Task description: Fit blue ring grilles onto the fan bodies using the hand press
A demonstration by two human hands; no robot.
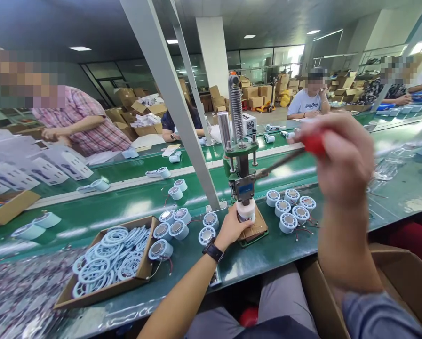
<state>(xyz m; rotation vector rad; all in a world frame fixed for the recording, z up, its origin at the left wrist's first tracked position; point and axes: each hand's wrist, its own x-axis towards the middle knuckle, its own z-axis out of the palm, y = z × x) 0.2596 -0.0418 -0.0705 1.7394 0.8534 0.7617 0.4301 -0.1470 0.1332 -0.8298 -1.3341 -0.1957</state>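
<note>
A hand-lever press (245, 181) with a spring on top stands on the bench in front of me. My left hand (234, 225), wearing a dark wristband, is closed around a round white and pale-blue housing (246, 214) beneath the press ram. That housing rests on a brown wooden block (256, 228), and my fingers hide part of it. Raised at the right, my right hand (345, 155) grips the red knob (314, 143) of the press lever (281, 162); motion blurs it. Pale-blue round housings with metal discs (288, 222) stand in groups on both sides of the press, some with thin wires.
A cardboard box (149, 268) of pale-blue rings (115, 254) sits left on the bench. A slanted metal post (186, 117) rises behind the press. Across the green conveyor (133, 200), several people work. An open carton (397, 278) is beside my right leg.
</note>
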